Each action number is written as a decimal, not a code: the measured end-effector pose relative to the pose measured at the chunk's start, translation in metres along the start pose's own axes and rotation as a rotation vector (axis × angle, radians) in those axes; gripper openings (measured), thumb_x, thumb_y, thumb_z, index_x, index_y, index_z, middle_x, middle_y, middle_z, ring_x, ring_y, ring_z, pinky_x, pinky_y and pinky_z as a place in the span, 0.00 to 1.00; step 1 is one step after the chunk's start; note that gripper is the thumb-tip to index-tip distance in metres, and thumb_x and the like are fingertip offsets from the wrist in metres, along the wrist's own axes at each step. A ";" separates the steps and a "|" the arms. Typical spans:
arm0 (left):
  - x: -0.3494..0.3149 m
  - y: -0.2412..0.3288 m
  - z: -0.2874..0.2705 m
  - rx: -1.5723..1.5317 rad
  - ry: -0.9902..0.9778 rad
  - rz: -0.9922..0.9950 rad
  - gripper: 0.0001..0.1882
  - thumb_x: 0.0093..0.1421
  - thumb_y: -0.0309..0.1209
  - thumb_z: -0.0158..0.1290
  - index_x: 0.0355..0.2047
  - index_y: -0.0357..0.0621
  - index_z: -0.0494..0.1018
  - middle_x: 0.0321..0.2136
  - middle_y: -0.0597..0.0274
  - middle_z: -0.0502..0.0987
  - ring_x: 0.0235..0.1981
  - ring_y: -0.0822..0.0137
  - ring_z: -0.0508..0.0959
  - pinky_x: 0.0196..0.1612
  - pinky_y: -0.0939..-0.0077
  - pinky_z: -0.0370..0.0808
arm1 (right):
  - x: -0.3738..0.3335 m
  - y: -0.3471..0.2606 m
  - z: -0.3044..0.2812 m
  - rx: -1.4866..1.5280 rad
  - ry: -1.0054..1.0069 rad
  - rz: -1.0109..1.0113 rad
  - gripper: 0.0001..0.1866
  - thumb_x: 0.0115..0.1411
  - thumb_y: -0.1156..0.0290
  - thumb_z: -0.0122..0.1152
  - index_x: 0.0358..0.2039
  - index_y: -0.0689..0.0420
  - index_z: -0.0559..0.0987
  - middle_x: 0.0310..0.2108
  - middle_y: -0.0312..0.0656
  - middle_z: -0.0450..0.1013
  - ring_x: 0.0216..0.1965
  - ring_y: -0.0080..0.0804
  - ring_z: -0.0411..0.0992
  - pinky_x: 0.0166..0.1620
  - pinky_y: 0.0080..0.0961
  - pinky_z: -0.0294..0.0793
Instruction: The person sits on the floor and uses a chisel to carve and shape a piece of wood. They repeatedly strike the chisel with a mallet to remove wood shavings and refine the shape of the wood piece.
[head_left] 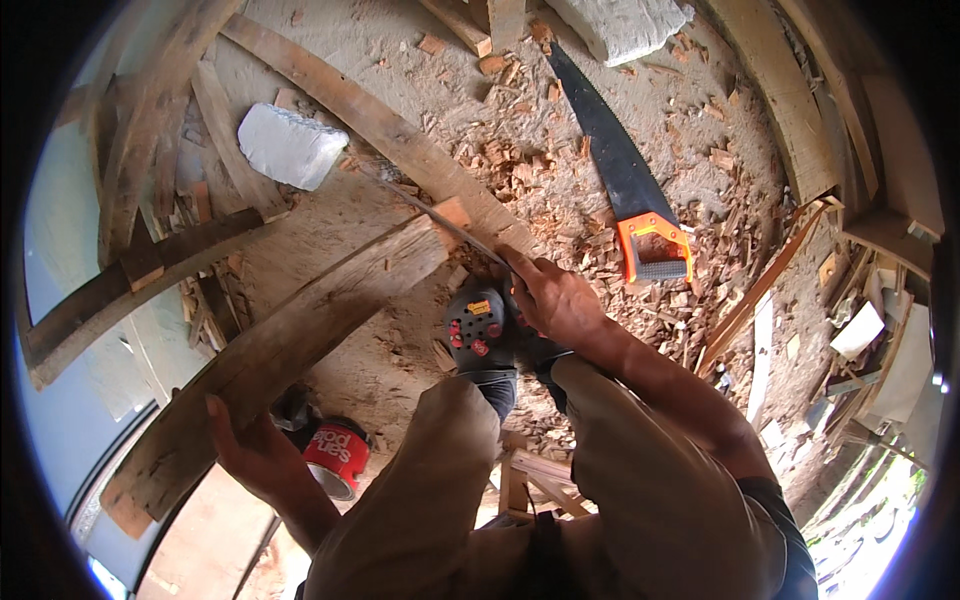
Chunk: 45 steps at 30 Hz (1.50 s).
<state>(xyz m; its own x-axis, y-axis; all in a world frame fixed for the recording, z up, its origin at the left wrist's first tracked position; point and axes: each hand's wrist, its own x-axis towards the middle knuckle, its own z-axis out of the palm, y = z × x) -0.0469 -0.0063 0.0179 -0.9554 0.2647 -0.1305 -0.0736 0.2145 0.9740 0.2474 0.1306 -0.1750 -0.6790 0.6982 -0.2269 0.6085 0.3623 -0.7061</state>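
The half-closed left hand (252,455) holds a long brown wooden beam (300,325); the tightly curled right hand (558,302) grips a thin dark blade (438,214).

the left hand (250,450) grips a plank (290,335) near its lower end; the right hand (562,300) holds a long thin blade (452,227) across its far end. an orange-handled saw (612,145) lies among wood chips (515,168), and a red can (337,455) sits near the left hand.

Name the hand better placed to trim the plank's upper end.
Likely the right hand: it grips the long blade, seen across that end; the left hand holds the plank lower down.
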 end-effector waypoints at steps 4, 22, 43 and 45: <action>-0.010 0.003 0.005 -0.058 -0.137 0.186 0.23 0.73 0.35 0.39 0.63 0.32 0.62 0.59 0.38 0.67 0.60 0.44 0.69 0.60 0.50 0.74 | 0.011 -0.012 0.007 -0.067 -0.032 0.040 0.33 0.66 0.63 0.53 0.69 0.51 0.57 0.32 0.56 0.75 0.26 0.52 0.79 0.27 0.45 0.79; 0.003 -0.020 -0.059 0.518 -0.265 0.579 0.56 0.56 0.60 0.60 0.68 0.32 0.47 0.64 0.46 0.58 0.64 0.51 0.61 0.64 0.53 0.59 | 0.025 0.006 0.003 -0.057 0.145 -0.036 0.25 0.64 0.62 0.58 0.56 0.63 0.66 0.27 0.54 0.76 0.25 0.54 0.78 0.28 0.47 0.79; -0.015 -0.030 -0.037 0.255 -0.200 0.552 0.34 0.53 0.49 0.61 0.52 0.36 0.69 0.44 0.55 0.73 0.40 0.62 0.76 0.34 0.70 0.73 | 0.016 0.006 -0.021 0.004 -0.091 0.175 0.35 0.66 0.60 0.55 0.65 0.62 0.52 0.29 0.58 0.77 0.28 0.58 0.77 0.36 0.50 0.77; -0.010 -0.034 -0.039 0.201 -0.206 0.550 0.33 0.54 0.49 0.60 0.52 0.37 0.69 0.44 0.55 0.74 0.40 0.62 0.76 0.34 0.70 0.73 | 0.015 0.007 -0.027 0.196 -0.118 0.193 0.34 0.65 0.63 0.55 0.65 0.60 0.52 0.26 0.58 0.76 0.28 0.60 0.77 0.35 0.50 0.77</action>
<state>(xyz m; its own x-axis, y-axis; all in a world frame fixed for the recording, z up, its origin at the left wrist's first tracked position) -0.0455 -0.0530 -0.0067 -0.7617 0.5587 0.3282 0.4885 0.1624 0.8573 0.2524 0.1606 -0.1651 -0.6089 0.6614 -0.4379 0.6476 0.0956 -0.7560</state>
